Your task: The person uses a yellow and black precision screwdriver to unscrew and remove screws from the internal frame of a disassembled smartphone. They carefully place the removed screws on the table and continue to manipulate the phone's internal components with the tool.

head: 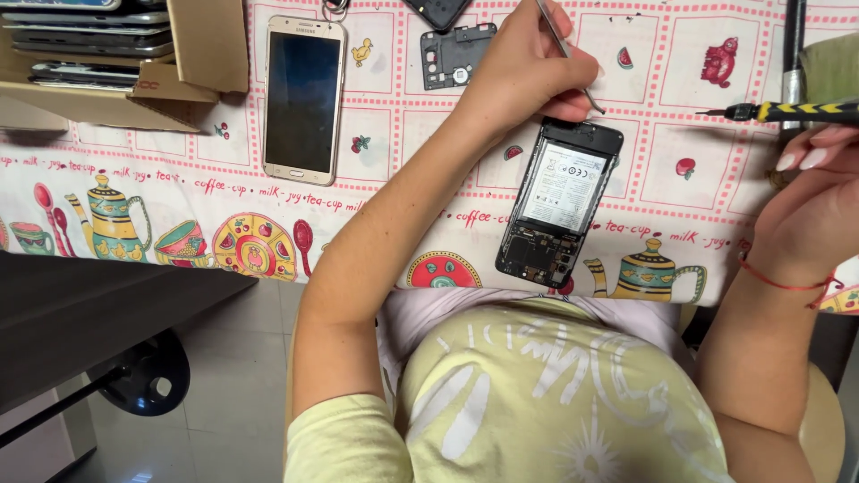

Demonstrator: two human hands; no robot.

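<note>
Your left hand (528,76) pinched tweezers (569,54) at the opened phone's (559,204) far end; its long axis ran toward the worktop's near edge. Your right hand (810,210), farther off, gripped a screwdriver (787,112).

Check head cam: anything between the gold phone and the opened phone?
Yes. In the head view the left forearm crosses the tablecloth between the gold phone and the opened phone; no other object lies there.
</note>
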